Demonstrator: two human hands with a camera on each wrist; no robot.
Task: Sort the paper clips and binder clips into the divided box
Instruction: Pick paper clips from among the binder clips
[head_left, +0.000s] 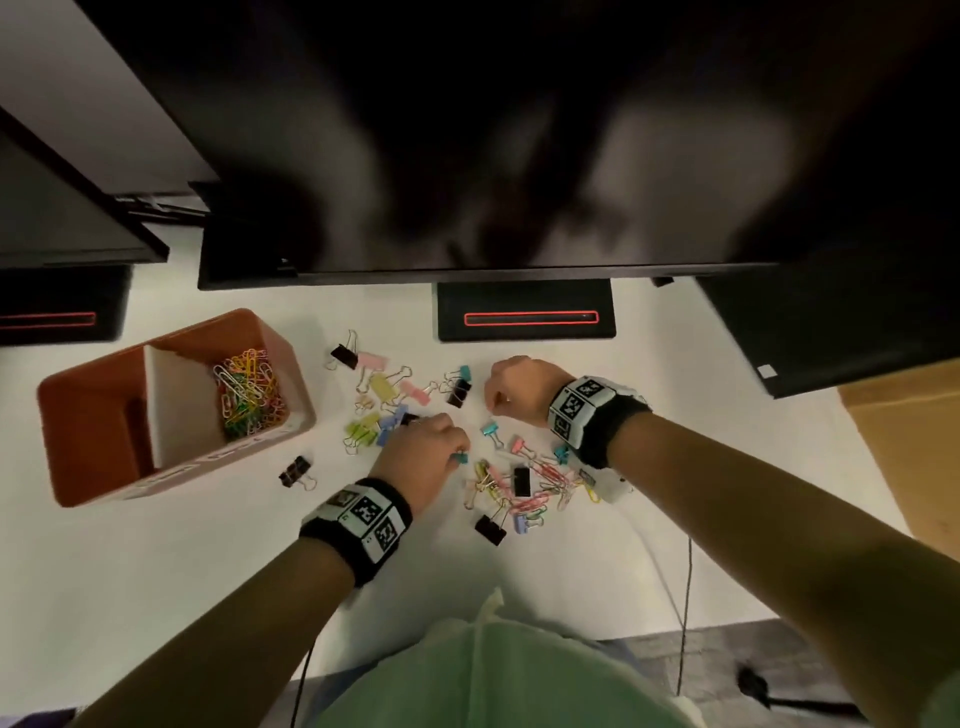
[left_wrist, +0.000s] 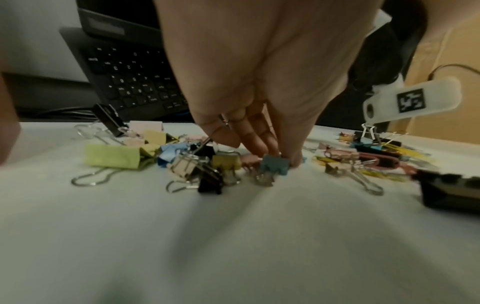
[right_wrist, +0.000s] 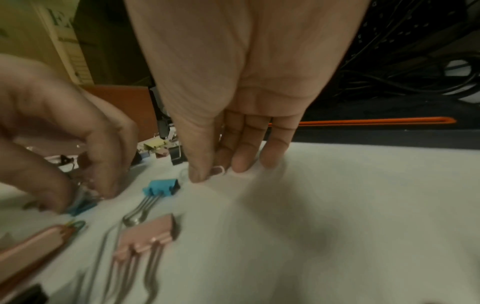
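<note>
The orange divided box (head_left: 78, 415) stands at the left, with coloured paper clips (head_left: 249, 395) in its right compartment. Colourful binder clips (head_left: 384, 400) lie loose beside it. A mixed heap of paper clips and binder clips (head_left: 524, 488) lies under my right forearm. My left hand (head_left: 457, 452) (left_wrist: 283, 158) pinches a teal binder clip (head_left: 460, 458) (left_wrist: 275, 164) (right_wrist: 80, 205) on the table. My right hand (head_left: 498, 402) (right_wrist: 207, 172) reaches down, thumb and forefinger pinching what looks like a small pink paper clip (right_wrist: 217, 170). Another teal binder clip (head_left: 490, 430) (right_wrist: 161, 188) lies between the hands.
A black monitor (head_left: 519, 156) overhangs the back, with its stand base (head_left: 524, 332) just behind the clips. A keyboard (left_wrist: 130, 82) sits beyond. A cardboard box (head_left: 904, 441) is at the right. A lone black binder clip (head_left: 296, 470) lies near the orange box. Cables (head_left: 685, 597) hang over the front edge.
</note>
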